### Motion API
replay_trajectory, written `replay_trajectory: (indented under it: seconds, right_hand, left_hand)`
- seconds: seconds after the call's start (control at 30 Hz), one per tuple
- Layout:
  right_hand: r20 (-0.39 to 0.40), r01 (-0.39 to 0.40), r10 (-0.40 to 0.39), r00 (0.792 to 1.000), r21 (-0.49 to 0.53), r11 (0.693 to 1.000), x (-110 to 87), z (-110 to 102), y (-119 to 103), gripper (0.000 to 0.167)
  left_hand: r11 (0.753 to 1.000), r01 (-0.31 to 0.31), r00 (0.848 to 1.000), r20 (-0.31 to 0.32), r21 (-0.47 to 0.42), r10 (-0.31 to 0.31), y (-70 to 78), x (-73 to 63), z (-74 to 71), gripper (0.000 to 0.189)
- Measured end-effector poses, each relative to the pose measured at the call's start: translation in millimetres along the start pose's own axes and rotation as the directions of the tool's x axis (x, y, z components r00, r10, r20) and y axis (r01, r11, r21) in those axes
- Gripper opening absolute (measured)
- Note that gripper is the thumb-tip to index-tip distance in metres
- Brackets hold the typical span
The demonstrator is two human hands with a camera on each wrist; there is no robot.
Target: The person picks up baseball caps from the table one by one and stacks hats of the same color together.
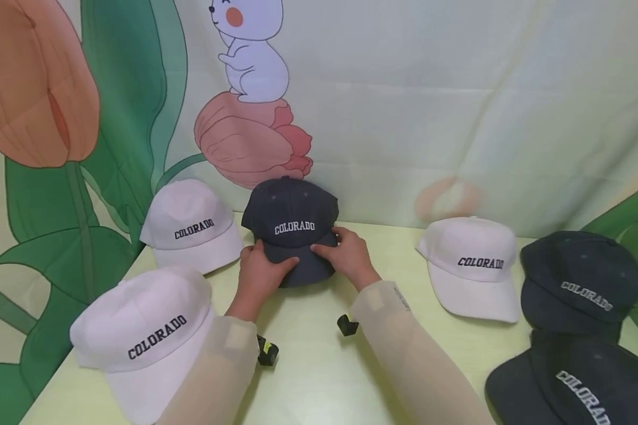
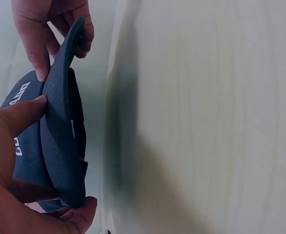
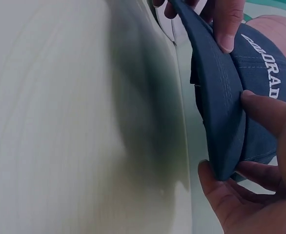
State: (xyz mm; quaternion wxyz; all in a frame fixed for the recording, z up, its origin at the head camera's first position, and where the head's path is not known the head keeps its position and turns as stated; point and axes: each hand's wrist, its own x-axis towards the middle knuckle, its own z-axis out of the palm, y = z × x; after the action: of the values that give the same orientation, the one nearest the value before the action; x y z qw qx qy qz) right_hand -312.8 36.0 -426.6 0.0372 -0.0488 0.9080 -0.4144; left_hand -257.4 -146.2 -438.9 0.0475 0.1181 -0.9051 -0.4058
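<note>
Both hands hold a navy baseball cap [image 1: 292, 206] with white COLORADO lettering, near the back edge of the table. My left hand [image 1: 260, 271] grips one side of its brim, thumb on top and fingers beneath. On the opposite side my right hand [image 1: 351, 254] pinches the brim the same way, thumb near the seam. Both wrist views show the brim [image 2: 60, 141] edge-on above the table, with a shadow under it. Just left of the navy cap sits a white cap [image 1: 188, 221] with dark COLORADO lettering.
Another white cap [image 1: 149, 330] lies front left, partly behind the left sleeve. To the right are a white cap [image 1: 473, 265] and two navy caps, one farther back [image 1: 579, 277] and one in front [image 1: 590, 378]. A printed curtain [image 1: 383, 118] hangs behind the pale table [image 1: 308, 366].
</note>
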Motion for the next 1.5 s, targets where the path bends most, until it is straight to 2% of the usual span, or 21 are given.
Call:
replay_trajectory:
  seconds: [0.13, 0.27, 0.47, 0.73, 0.87, 1.13, 1.37, 1.5]
  right_hand:
    - [0.002, 0.02, -0.02, 1.0, -0.034, 0.999, -2.6, -7.2, -2.1, 0.074]
    - [-0.01, 0.063, -0.063, 0.998, -0.056, 0.996, -9.0, -9.5, 0.4, 0.071]
    - [-0.016, 0.102, -0.103, 0.995, -0.084, 0.991, -23.9, -7.1, 7.4, 0.065]
    - [-0.034, 0.149, -0.156, 0.987, -0.16, 0.976, -51.5, -6.2, 2.3, 0.073]
    - [-0.041, 0.173, -0.184, 0.982, -0.192, 0.966, -63.6, -8.1, -0.7, 0.072]
    - [-0.066, 0.216, -0.238, 0.969, -0.244, 0.946, -86.9, -14.9, -4.5, 0.061]
    - [-0.065, 0.233, -0.259, 0.964, -0.27, 0.934, -107.0, -15.6, -3.2, 0.055]
    - [-0.068, 0.24, -0.267, 0.961, -0.268, 0.933, -117.1, -15.4, -2.7, 0.053]
  left_hand:
    - [1.0, -0.02, 1.0, 0.006, -0.002, 0.02, 4.9, 0.7, -3.0, 0.099]
    - [1.0, -0.022, 0.999, 0.027, 0.015, 0.021, 7.6, -4.9, -3.3, 0.098]
    - [0.998, -0.022, 0.999, 0.042, 0.064, 0.019, 8.1, -22.0, -3.7, 0.097]
    - [0.985, -0.042, 0.996, 0.086, 0.17, 0.027, 10.0, -49.9, -17.8, 0.097]
    - [0.979, -0.046, 0.995, 0.098, 0.197, 0.027, 14.5, -58.8, -26.7, 0.098]
    - [0.961, -0.107, 0.986, 0.155, 0.255, 0.069, 22.6, -74.7, -40.6, 0.1]
    - [0.957, -0.096, 0.976, 0.215, 0.274, 0.037, 23.8, -89.2, -47.5, 0.103]
    - [0.957, -0.105, 0.971, 0.236, 0.27, 0.04, 20.3, -95.9, -48.4, 0.105]
